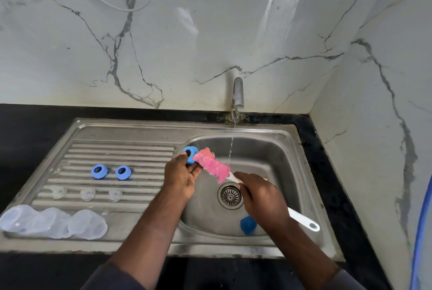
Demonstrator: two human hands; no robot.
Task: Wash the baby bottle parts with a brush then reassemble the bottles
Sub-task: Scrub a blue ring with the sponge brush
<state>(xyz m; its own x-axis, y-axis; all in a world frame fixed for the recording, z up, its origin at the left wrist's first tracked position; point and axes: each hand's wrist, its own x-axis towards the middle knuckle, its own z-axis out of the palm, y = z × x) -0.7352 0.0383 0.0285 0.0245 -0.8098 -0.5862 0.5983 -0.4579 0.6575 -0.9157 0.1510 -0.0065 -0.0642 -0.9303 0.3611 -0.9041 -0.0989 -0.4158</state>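
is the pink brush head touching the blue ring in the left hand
Touching. The head view shows the pink brush head pressed against the blue ring held by the left hand, no gap.

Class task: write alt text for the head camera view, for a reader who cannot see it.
Over a steel sink with the tap running, the left hand holds a blue bottle ring while the right hand works a pink brush against it. On the drainboard lie two more blue rings, three clear teats and clear bottles.

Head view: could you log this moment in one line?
left hand: holds blue ring | right hand: holds pink brush against ring | tap: running
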